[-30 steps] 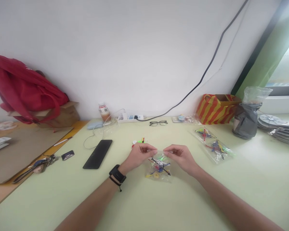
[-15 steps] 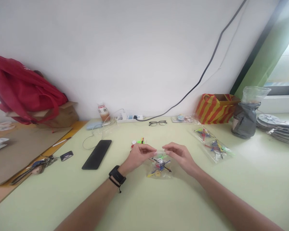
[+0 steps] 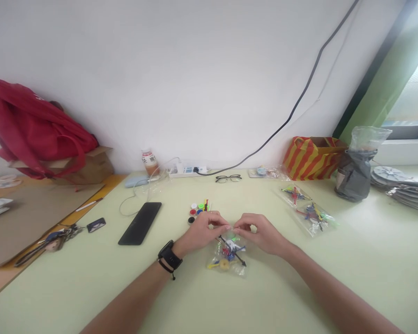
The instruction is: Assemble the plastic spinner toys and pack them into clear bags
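Note:
Both my hands pinch the top edge of a small clear plastic bag [image 3: 229,255], close together. Inside it are colourful plastic arrows, round pieces and a beige ring. My left hand [image 3: 207,230] grips the bag's upper left, with a black watch on that wrist. At the upper right edge, my right hand [image 3: 259,232] holds with thumb and fingertips. Just beyond my left hand lie loose round plastic pieces [image 3: 192,212] in several colours and small upright arrows [image 3: 205,204], partly hidden by that hand.
Two filled clear bags [image 3: 313,215] lie to the right. A black phone [image 3: 140,223], keys [image 3: 57,237] and a pen are at left. Along the wall stand a bottle [image 3: 149,162], a power strip [image 3: 187,171], glasses [image 3: 228,178], a striped bag [image 3: 311,157] and a grey bag [image 3: 353,176].
My hands have come closer together and slightly lower, bringing the bag down and nearer to me. More of the loose round pieces now shows behind my left hand.

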### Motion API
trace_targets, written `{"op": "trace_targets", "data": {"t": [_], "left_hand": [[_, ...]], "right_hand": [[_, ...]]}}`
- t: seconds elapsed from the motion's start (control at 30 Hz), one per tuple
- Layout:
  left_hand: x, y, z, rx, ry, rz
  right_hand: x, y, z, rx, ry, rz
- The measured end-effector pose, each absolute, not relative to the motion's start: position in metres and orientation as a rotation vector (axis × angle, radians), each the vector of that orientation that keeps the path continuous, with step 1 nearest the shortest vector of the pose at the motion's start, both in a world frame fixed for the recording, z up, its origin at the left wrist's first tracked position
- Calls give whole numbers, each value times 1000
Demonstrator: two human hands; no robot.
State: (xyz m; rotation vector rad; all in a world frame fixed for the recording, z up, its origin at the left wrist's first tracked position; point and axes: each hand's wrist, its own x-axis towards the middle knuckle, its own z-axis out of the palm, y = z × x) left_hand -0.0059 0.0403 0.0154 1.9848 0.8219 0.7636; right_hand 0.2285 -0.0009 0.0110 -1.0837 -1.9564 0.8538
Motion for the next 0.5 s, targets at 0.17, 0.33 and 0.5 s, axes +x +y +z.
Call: {"op": "trace_targets", "data": {"t": [0.17, 0.33, 0.5], "left_hand": [[-10, 45, 15, 1993, 872, 701], [-18, 53, 16, 1988, 926, 663], [-34, 69, 23, 2075, 1084, 884]], "right_hand": [[234, 1, 13, -1101, -2040, 854], [243, 5, 14, -1146, -2060, 878], [263, 15, 15, -1222, -2054, 607]]}}
